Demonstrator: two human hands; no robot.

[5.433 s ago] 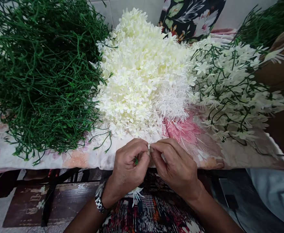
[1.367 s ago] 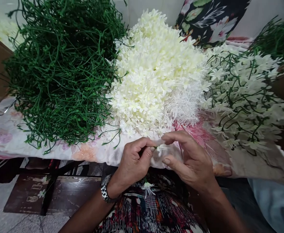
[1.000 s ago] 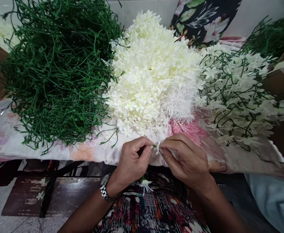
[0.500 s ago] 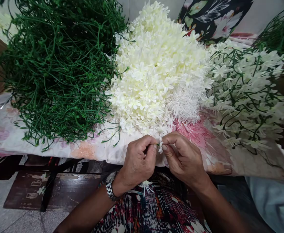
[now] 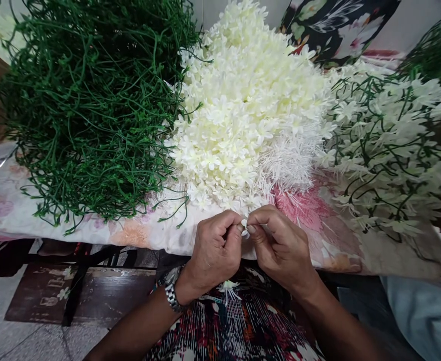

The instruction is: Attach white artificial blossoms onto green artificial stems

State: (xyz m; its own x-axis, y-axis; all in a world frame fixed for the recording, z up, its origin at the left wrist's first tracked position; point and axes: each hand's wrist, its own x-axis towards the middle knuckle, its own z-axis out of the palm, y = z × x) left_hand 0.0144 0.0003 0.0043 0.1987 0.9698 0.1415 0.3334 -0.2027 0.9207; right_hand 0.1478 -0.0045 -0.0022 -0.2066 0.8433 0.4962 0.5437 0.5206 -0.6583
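My left hand (image 5: 217,245) is closed in a pinch at the table's front edge, on a green plastic stem whose tip is now mostly hidden by the fingers. Thumb and forefinger of my right hand (image 5: 283,248) pinch a small white artificial flower (image 5: 245,226), and the two sets of fingertips nearly meet at it. Below my left hand, another white flower (image 5: 228,286) with thin stamens shows against the patterned clothing; I cannot tell whether it hangs from the held stem. Just beyond the hands rises a heap of loose cream-white blossoms (image 5: 239,115).
A tall tangle of green stems (image 5: 92,110) covers the left of the table. White stringy stamens (image 5: 290,160) lie beside the blossoms. Flowers on stems (image 5: 389,155) are piled at the right. Floral cloth (image 5: 130,233) covers the tabletop. A person's grey-blue clothing (image 5: 423,311) shows at lower right.
Both hands have drawn slightly left and closer together. The green tip that showed between the fingers is now covered by the white petals and fingertips.
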